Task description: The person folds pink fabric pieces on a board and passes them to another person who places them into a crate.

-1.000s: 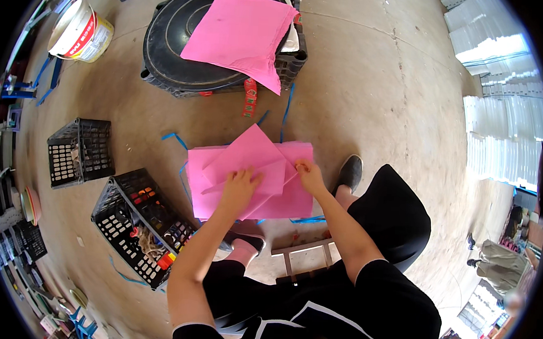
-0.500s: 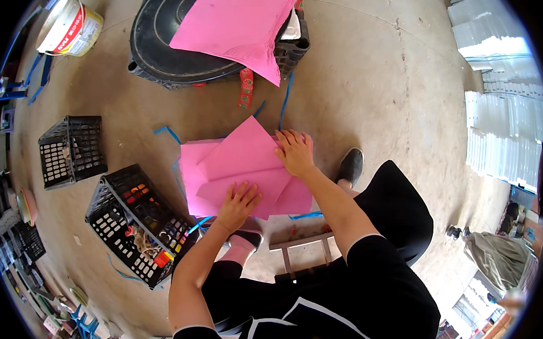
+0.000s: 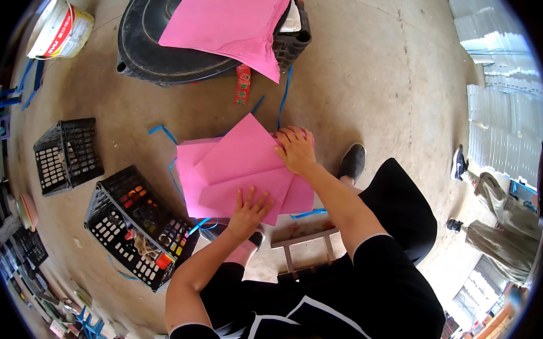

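Observation:
In front of me lies a stack of pink paper sheets (image 3: 190, 166). On top of it a folded pink sheet (image 3: 239, 147) sits askew, one corner pointing away from me. My left hand (image 3: 250, 214) rests on the folded sheet's near flap with its fingers spread. My right hand (image 3: 295, 150) lies on the stack's right side beside that sheet, fingers stretched toward the far edge. Neither hand grips anything. Blue strapping (image 3: 309, 214) pokes out from under the stack.
Ahead, more pink sheets (image 3: 229, 22) drape over a round black lid (image 3: 150, 43). On my left stand a black crate of small items (image 3: 123, 236), a smaller black crate (image 3: 69, 154) and a white bucket (image 3: 62, 30). Another person's legs (image 3: 498, 246) show at right, near white stacks (image 3: 504, 119).
My left hand has slid slightly right over the folded sheet's flap. My right hand has barely moved. At far right, the other person has stepped further into view.

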Action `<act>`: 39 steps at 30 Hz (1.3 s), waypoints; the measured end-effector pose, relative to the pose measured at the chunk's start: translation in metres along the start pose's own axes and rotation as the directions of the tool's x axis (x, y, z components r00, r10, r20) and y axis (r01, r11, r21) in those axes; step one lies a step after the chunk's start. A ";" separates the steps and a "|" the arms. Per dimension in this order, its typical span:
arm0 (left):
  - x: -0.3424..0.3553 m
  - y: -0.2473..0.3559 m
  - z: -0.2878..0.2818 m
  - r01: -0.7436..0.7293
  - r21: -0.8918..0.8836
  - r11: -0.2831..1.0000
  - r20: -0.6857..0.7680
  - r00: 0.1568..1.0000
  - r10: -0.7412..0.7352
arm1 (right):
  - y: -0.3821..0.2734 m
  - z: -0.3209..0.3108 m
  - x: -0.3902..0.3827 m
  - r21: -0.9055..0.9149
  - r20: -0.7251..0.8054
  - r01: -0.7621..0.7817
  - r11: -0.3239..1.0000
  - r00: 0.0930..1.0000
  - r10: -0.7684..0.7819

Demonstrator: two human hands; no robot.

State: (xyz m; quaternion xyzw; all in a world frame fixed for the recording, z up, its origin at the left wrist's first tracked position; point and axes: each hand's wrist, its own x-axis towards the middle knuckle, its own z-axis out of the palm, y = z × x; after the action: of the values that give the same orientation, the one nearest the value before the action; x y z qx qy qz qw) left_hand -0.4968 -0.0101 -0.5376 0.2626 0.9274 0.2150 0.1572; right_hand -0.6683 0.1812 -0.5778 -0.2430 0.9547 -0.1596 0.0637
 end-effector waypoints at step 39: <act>-0.121 -0.025 -0.015 -0.177 0.091 0.980 0.371 0.919 0.131 | -0.042 0.012 -0.020 -0.061 0.264 0.543 0.838 0.818 -0.511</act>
State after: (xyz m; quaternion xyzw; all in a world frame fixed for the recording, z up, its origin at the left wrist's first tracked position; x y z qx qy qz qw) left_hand -0.4146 -0.1008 -0.5152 0.3792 0.8701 0.1171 0.2921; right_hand -0.6301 0.1523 -0.5741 -0.5189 0.8438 -0.0766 0.1138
